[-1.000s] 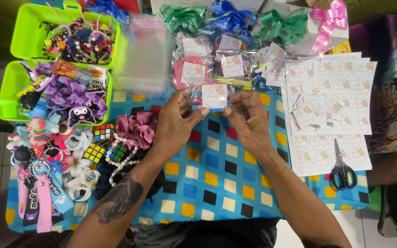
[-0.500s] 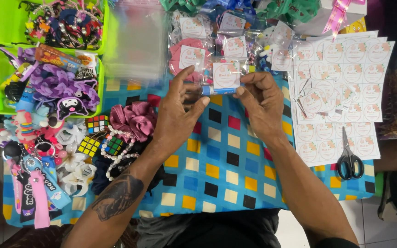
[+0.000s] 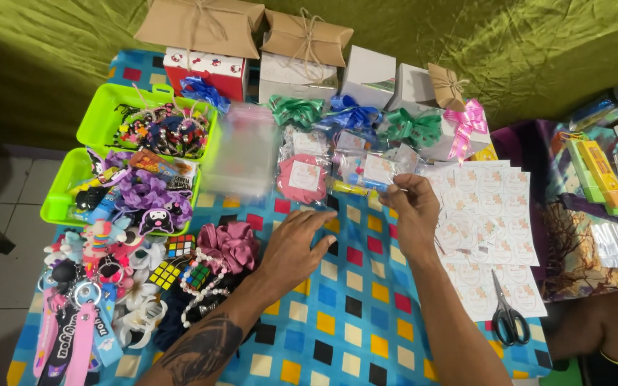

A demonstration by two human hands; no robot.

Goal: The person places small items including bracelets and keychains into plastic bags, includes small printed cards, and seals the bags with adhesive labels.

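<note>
My right hand [image 3: 413, 214] pinches a small clear packet with a white label [image 3: 375, 171] by its edge, at the row of filled packets [image 3: 303, 175] at the back of the checkered cloth [image 3: 337, 322]. My left hand [image 3: 298, 246] lies flat on the cloth with fingers spread, holding nothing. It sits just right of the pink scrunchies [image 3: 234, 243].
Two green trays [image 3: 59, 207] of hair accessories stand at the left, with keychains [image 3: 73, 322] and puzzle cubes [image 3: 180, 246] below them. A stack of clear bags [image 3: 241, 154] lies mid-back. Sticker sheets [image 3: 488, 214] and scissors [image 3: 509, 318] lie right. Gift boxes [image 3: 370, 75] and bows [image 3: 295, 111] line the back.
Both hands held the packet together before. My left hand has let go and dropped to the cloth, while my right hand has carried the packet back toward the row. The view has tilted up.
</note>
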